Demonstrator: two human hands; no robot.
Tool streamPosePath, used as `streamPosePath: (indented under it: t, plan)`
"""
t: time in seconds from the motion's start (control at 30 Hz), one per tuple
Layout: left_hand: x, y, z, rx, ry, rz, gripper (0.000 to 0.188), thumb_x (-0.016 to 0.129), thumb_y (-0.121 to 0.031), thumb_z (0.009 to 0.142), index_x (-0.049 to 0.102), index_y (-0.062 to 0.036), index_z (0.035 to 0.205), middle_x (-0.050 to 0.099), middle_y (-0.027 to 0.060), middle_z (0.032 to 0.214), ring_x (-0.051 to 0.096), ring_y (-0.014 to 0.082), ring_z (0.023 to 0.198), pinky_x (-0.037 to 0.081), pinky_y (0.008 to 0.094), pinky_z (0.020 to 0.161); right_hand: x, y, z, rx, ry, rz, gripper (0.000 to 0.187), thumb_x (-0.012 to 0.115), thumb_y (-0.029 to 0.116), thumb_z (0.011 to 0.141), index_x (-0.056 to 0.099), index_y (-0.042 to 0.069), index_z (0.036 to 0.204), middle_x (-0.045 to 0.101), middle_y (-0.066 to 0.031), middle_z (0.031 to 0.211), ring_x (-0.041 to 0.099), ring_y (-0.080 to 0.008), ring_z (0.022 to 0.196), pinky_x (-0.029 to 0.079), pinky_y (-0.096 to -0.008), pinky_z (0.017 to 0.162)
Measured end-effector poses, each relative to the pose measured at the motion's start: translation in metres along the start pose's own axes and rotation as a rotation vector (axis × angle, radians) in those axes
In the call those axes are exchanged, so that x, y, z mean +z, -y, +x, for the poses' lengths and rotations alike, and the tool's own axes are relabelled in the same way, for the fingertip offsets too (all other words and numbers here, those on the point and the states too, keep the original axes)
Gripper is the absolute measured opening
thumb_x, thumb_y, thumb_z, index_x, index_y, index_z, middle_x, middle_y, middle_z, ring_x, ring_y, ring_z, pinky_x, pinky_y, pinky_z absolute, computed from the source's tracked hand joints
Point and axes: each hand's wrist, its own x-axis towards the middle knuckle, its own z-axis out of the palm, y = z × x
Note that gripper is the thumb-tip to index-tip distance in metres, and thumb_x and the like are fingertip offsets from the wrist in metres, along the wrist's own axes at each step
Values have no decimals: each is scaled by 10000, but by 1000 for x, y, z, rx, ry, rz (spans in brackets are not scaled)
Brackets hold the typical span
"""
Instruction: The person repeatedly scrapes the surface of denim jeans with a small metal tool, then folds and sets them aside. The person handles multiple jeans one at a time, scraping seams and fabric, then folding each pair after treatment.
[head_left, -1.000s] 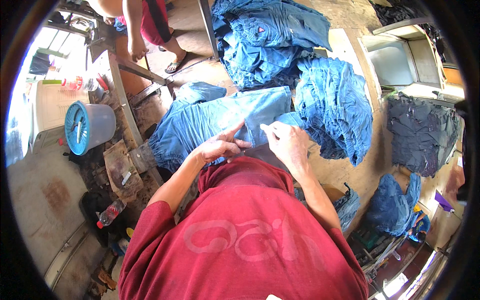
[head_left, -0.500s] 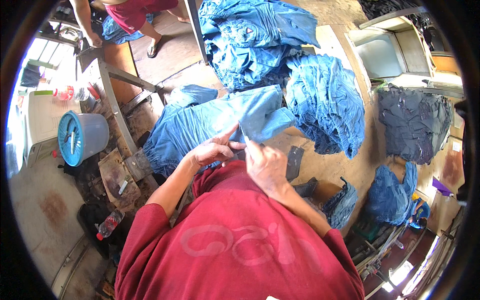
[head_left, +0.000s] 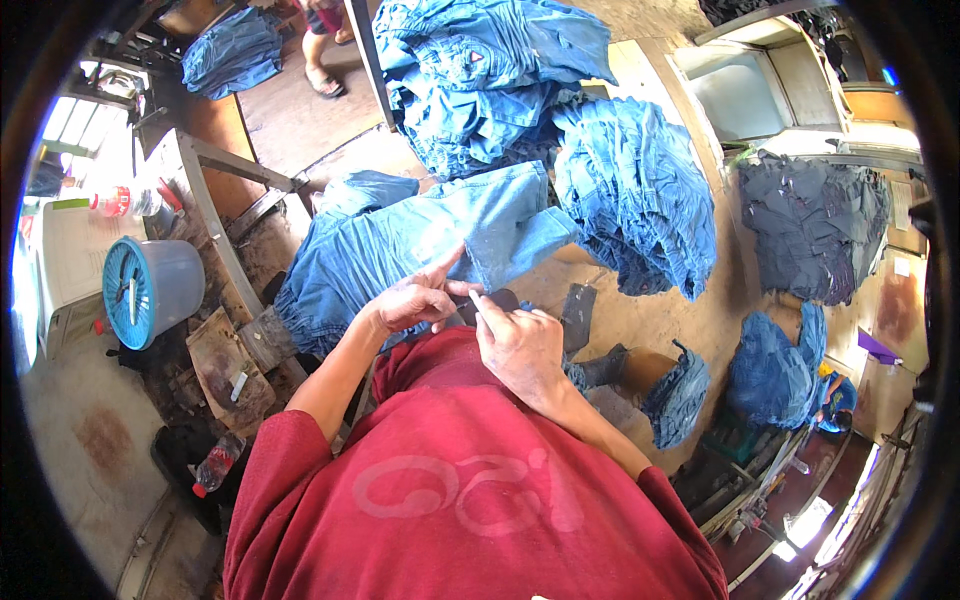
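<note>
A pair of blue denim trousers point(head_left: 400, 235) lies spread in front of me, its elastic-looking gathered end toward the lower left. My left hand point(head_left: 418, 302) rests at its near edge, index finger stretched out over the cloth and another finger pointing right. My right hand point(head_left: 522, 345) is closed around a slim white stick-like tool point(head_left: 474, 297), of which only a short end shows beside the left fingertips. The tool's exact kind cannot be made out. Part of the trousers lies hidden behind my left hand.
Denim stacks point(head_left: 480, 60) and another denim pile point(head_left: 640, 190) stand beyond the trousers. Dark folded garments point(head_left: 815, 225) lie at right. A blue-rimmed bucket point(head_left: 155, 290) and a plastic bottle point(head_left: 217, 464) are at left. Another person's leg point(head_left: 318, 60) shows behind a metal post point(head_left: 368, 60).
My right hand has brought the white tool down against the left fingers; its thin dark tip no longer shows. The other person has moved mostly out of view, and the view has shifted slightly.
</note>
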Motion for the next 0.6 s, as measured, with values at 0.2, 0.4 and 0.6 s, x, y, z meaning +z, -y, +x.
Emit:
streamPosePath:
  t: [0.2,0.4,0.6]
  plan:
    - [0,-1,-2,-6,2,16,1240,608,97,745,-35,-216,1757,612,225,1509,449,36,556,513,246,549,-3,1,-3,0,-42,14,248,754,182,927,804,136,1166,689,-96,614,704,-280,550,574,-410,595]
    - [0,-2,-3,-20,1,44,1227,610,92,772,-62,-208,1753,612,200,1509,424,36,547,540,270,561,5,5,5,1,-32,-51,235,759,192,929,799,127,1152,689,-117,605,704,-285,539,580,-401,587]
    - [-1,3,-4,-14,1,18,1231,608,90,781,-104,-198,1744,624,221,1487,525,71,544,543,270,527,17,7,9,-12,-94,-112,255,745,193,946,783,106,1183,682,-73,593,696,-255,525,569,-385,573]
